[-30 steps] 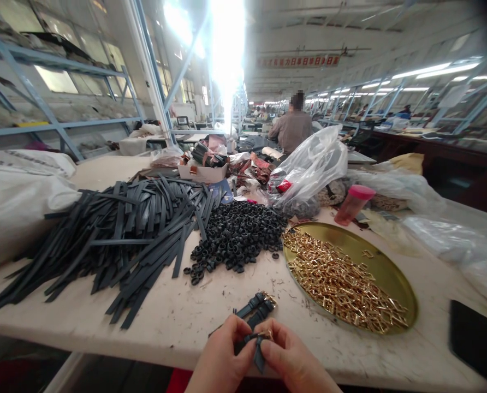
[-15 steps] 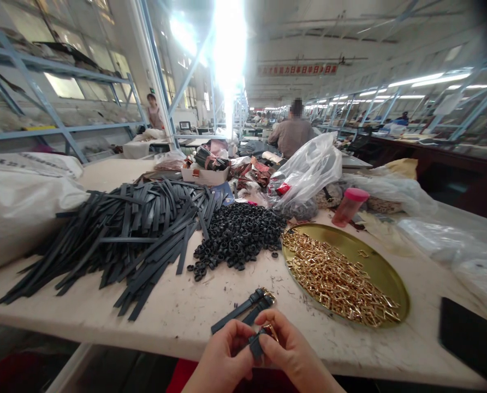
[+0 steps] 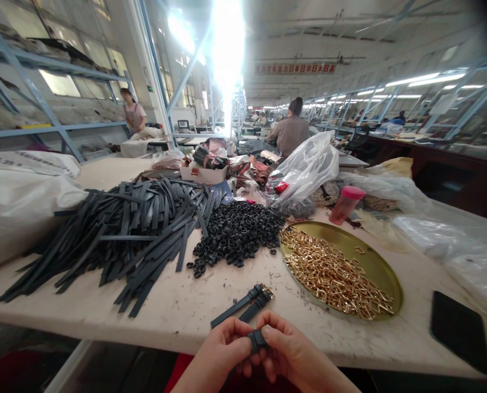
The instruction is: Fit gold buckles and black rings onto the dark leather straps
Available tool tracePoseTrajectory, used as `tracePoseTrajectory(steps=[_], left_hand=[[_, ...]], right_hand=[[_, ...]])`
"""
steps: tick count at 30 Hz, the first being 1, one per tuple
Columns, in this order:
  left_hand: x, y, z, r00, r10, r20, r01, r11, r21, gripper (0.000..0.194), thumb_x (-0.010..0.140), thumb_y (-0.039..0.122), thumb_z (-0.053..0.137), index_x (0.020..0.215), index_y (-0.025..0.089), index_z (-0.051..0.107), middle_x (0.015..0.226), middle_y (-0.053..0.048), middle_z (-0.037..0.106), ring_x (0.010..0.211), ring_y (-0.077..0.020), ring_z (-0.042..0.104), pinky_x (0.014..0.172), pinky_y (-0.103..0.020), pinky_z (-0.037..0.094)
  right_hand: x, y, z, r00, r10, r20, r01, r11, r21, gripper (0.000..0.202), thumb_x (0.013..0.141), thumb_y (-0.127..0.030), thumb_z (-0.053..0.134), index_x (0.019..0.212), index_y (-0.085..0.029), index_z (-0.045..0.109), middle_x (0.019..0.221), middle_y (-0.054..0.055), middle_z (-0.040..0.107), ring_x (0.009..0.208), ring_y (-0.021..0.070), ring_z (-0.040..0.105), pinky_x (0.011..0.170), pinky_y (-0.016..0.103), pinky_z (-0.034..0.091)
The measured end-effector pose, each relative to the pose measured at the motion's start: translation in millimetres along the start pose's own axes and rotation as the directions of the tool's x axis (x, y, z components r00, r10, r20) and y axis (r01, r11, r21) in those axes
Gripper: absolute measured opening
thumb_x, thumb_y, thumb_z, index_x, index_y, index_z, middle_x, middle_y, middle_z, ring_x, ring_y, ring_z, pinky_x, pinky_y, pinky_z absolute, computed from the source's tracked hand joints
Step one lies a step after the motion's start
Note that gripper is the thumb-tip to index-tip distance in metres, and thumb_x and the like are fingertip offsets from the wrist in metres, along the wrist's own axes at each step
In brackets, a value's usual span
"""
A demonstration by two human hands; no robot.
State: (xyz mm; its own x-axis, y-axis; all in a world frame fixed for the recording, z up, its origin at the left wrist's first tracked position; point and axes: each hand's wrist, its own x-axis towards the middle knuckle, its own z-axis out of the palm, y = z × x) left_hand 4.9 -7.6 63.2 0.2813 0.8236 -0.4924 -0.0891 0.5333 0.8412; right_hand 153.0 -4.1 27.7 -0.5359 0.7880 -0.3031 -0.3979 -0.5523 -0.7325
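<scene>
At the table's front edge, my left hand (image 3: pixel 227 349) and my right hand (image 3: pixel 286 346) meet with fingers closed around a short dark strap piece (image 3: pixel 257 340). The buckle on it is hidden by my fingers. Just beyond them lie two dark straps (image 3: pixel 237 307) with gold buckles. A heap of black loops (image 3: pixel 241 229) sits in the middle, left of a round gold tray (image 3: pixel 385 273) holding many gold buckles (image 3: pixel 337 273). Many long dark strips (image 3: pixel 145 218) are piled on the left.
A white sack (image 3: pixel 22 207) borders the table (image 3: pixel 165 322) at left. A black flat object (image 3: pixel 458 327) lies at right. Behind are a pink-lidded jar (image 3: pixel 346 206), plastic bags (image 3: pixel 309 174) and a box (image 3: pixel 205 173). Two people are further back.
My hands have turned the strap piece, and the gold buckle seen between my fingers is now hidden. A person at the back left has shifted left. The view has moved slightly.
</scene>
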Motion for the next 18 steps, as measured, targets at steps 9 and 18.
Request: tracePoseTrajectory(steps=[9,18], left_hand=[[6.3,-4.8,2.9,1.0,-0.002,0.007,0.002,1.0,-0.023,0.024,0.062,0.03,0.068,0.072,0.015,0.052,0.054,0.001,0.062,0.044,-0.0079,0.052,0.045,-0.018,0.034],[6.6,-5.5,1.5,0.998,-0.025,0.051,0.025,1.0,0.009,0.031,0.064,0.037,0.066,0.08,0.013,0.056,0.062,-0.001,0.064,0.051,-0.0081,0.056,0.047,-0.017,0.03]], right_hand=[[-1.4,-6.9,0.4,0.993,-0.097,-0.066,0.08,0.971,-0.225,0.034,0.069,-0.042,0.067,0.073,-0.018,0.044,0.052,-0.004,0.06,0.038,0.0039,0.048,0.038,0.013,0.033],[0.0,-7.7,-3.7,0.99,-0.046,-0.132,-0.005,0.933,-0.36,0.027,0.072,-0.039,0.061,0.073,-0.02,0.041,0.051,-0.006,0.055,0.038,0.0046,0.042,0.037,0.015,0.029]])
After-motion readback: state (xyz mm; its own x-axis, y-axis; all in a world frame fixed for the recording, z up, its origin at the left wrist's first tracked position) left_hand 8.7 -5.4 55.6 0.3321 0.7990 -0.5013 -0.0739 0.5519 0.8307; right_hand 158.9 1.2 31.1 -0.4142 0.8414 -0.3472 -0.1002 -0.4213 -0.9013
